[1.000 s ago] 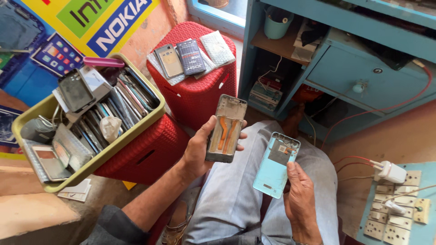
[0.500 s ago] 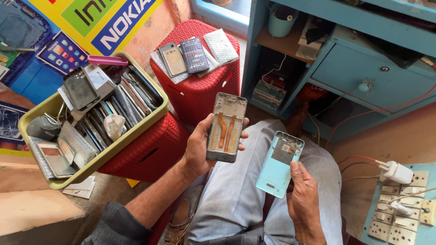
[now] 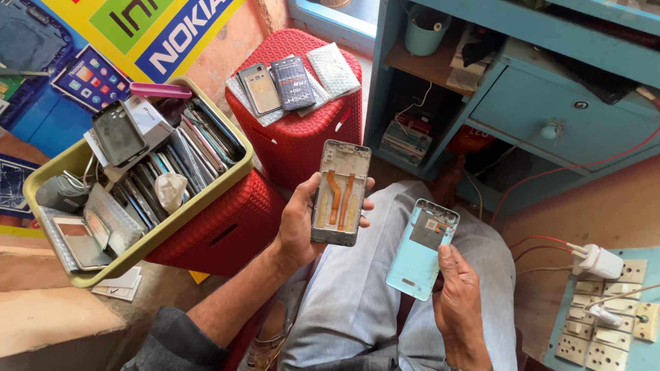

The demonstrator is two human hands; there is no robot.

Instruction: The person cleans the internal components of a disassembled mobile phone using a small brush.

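Note:
My left hand (image 3: 297, 227) grips an opened phone frame (image 3: 339, 193), grey with two orange flex strips inside, held upright above my lap. A light blue phone back cover (image 3: 418, 253), inner side up with a dark patch near its top, rests in my right hand (image 3: 459, 288) over my right thigh. The two parts sit side by side, apart, a short gap between them.
A yellow-green bin (image 3: 172, 220) packed with several phone parts sits on a red stool (image 3: 220, 230) at left. Another red stool (image 3: 302, 130) behind carries phones and padded pouches. A blue cabinet (image 3: 570, 103) stands at right, and a switchboard (image 3: 605, 323) with a white charger (image 3: 599, 262) is at lower right.
Both hands keep their parts. The phone frame has shifted slightly lower and nearer the blue cover; the view has tilted a little.

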